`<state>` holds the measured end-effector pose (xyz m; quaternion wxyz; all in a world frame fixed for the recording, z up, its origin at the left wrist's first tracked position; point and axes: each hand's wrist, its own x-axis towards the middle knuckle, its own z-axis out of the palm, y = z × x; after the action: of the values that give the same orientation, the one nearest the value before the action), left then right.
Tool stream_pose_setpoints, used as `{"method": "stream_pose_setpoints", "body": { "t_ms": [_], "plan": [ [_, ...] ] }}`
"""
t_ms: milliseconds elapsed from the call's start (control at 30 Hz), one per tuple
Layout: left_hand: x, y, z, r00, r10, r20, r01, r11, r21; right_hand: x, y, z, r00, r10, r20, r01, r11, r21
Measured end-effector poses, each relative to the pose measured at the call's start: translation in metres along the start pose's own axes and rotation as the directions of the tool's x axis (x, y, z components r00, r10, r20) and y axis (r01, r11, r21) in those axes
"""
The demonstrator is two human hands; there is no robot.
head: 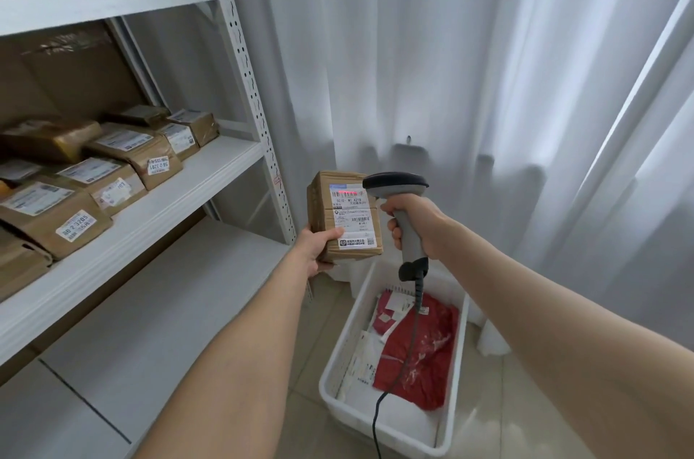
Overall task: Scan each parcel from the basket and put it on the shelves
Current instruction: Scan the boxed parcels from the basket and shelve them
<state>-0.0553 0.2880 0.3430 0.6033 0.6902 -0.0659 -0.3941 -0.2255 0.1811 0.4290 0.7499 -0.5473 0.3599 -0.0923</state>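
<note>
My left hand (319, 246) grips a small brown cardboard parcel (342, 214) from below, its white label facing me. My right hand (411, 221) holds a grey handheld scanner (400, 191) by the handle, its dark head right beside the parcel's upper right corner. A red scan line glows across the barcode at the top of the label. Below stands the white basket (456, 376) on the floor, with a red bag parcel (420, 349) and a white one (360, 361) inside. The scanner's cable hangs down over the basket.
A white metal shelf unit (180, 203) stands to the left; its middle shelf carries several labelled brown parcels (112, 165), with bare board toward its right end. The lower shelf (157, 300) is bare. White curtains (488, 64) hang behind the basket on the tiled floor.
</note>
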Motion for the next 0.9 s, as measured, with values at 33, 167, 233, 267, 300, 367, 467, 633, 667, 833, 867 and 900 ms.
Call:
{"method": "stream_pose_setpoints", "body": {
  "t_ms": [33,167,233,267,300,367,467,633,667,833,867,900],
  "plan": [
    [0.000,0.000,-0.003,1.000,0.000,0.002,0.000,1.000,-0.005,0.000,-0.001,0.003,1.000,0.000,-0.002,0.000,1.000,-0.003],
    [0.000,0.001,-0.011,1.000,-0.002,0.027,0.003,0.999,-0.033,0.001,-0.001,0.013,1.000,0.004,-0.016,-0.005,1.000,-0.004],
    [0.000,0.002,-0.012,0.999,-0.001,0.046,0.003,0.999,-0.043,0.001,0.000,0.016,1.000,0.001,-0.018,-0.001,1.000,0.003],
    [0.000,0.003,-0.013,0.998,-0.002,0.055,0.004,0.999,-0.045,0.001,0.001,0.018,1.000,0.002,-0.023,-0.001,1.000,0.008],
    [0.000,0.003,-0.014,0.998,-0.002,0.063,0.005,0.999,-0.046,0.001,0.001,0.020,1.000,0.003,-0.029,-0.003,1.000,0.010],
    [0.002,0.003,-0.015,0.997,-0.001,0.081,0.005,0.999,-0.041,0.000,0.000,0.023,0.999,0.005,-0.040,-0.005,1.000,0.002],
    [0.005,0.002,-0.016,0.993,0.001,0.114,0.002,1.000,-0.030,-0.001,-0.001,0.027,0.998,0.006,-0.064,-0.006,1.000,-0.005],
    [0.010,0.000,-0.021,0.990,0.006,0.138,-0.003,1.000,-0.019,-0.003,-0.002,0.029,0.997,0.004,-0.078,-0.006,1.000,-0.030],
    [0.011,-0.001,-0.022,0.990,0.005,0.140,-0.002,1.000,-0.018,-0.004,-0.003,0.030,0.997,0.001,-0.082,-0.004,0.999,-0.038],
    [0.017,-0.003,-0.027,0.989,0.005,0.144,-0.002,1.000,-0.018,-0.007,-0.006,0.031,0.995,-0.006,-0.095,0.001,0.998,-0.055],
    [0.018,-0.002,-0.027,0.989,0.005,0.146,-0.002,1.000,-0.019,-0.008,-0.007,0.031,0.995,-0.006,-0.097,0.001,0.998,-0.058],
    [0.018,-0.002,-0.027,0.989,0.004,0.147,-0.001,1.000,-0.019,-0.008,-0.007,0.031,0.995,-0.008,-0.100,0.002,0.998,-0.060]
  ]
}}
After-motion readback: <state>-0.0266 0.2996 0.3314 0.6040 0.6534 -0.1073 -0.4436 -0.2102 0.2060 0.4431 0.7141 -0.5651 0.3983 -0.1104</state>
